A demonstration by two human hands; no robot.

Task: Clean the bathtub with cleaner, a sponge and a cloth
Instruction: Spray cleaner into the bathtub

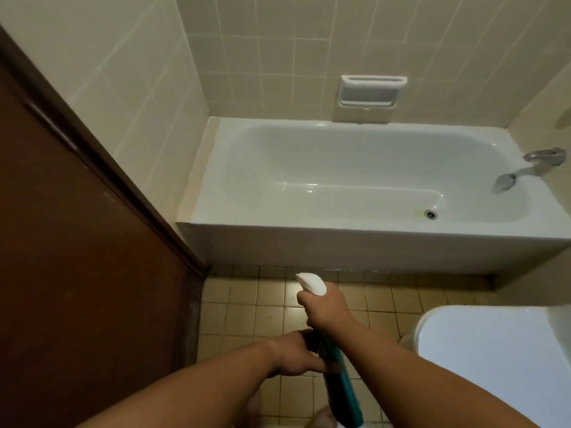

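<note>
— How do the hands stand?

— Both arms reach forward above the tiled floor (247, 304). The right hand (327, 310) wraps around the neck of the spray bottle (336, 375), just under its white nozzle (310, 284). The left hand (293, 353) clasps the teal body lower down, fingers laid along it.

— And the bottle?

— Held tilted in the air, nozzle towards the bathtub (340, 225), short of its front edge, between the door (77, 257) and the toilet (494, 350).

Dim, warm indoor light; small glints shine on the bathtub (310, 189) floor. The door (77, 242) at 9 o'clock lies in shadow. Wide-angle distortion bends the edges; detail is soft.
</note>
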